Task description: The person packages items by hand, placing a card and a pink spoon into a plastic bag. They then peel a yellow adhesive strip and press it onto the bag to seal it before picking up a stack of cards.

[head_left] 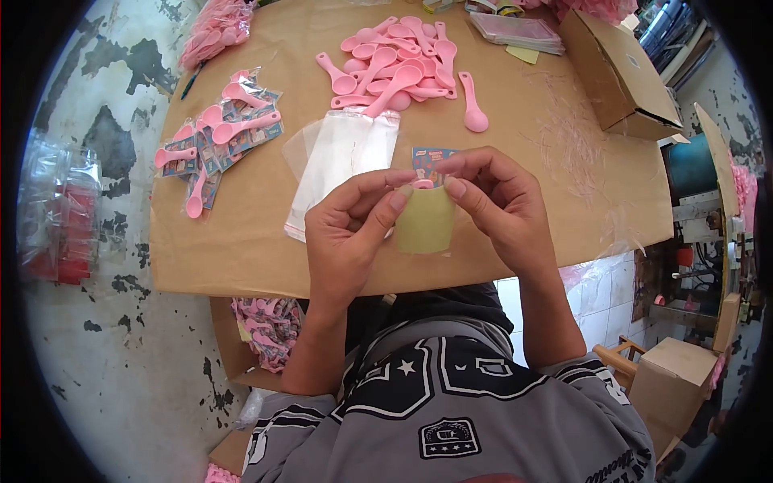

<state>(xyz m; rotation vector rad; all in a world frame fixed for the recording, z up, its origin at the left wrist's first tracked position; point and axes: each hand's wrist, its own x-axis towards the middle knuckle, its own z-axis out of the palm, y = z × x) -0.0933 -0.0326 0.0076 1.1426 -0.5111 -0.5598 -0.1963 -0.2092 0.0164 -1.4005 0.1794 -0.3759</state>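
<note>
Both hands hold one small clear bag (pixel 425 221) above the near edge of the brown table (pixel 241 241). My left hand (pixel 348 233) pinches its left top corner, and my right hand (pixel 495 205) pinches the right top corner. A pink spoon (pixel 422 183) and a printed card (pixel 431 161) stick out of the bag's mouth between my fingertips. A stack of empty clear bags (pixel 342 161) lies just beyond my left hand. Farther back is a heap of loose pink spoons (pixel 398 64).
Several bagged spoons with cards (pixel 217 141) lie at the table's left. A cardboard box (pixel 620 72) stands at the back right, with a stack of cards (pixel 515 30) beside it. Below the table, a carton (pixel 270 326) holds more packed spoons. Plastic-wrapped goods (pixel 60 217) sit far left.
</note>
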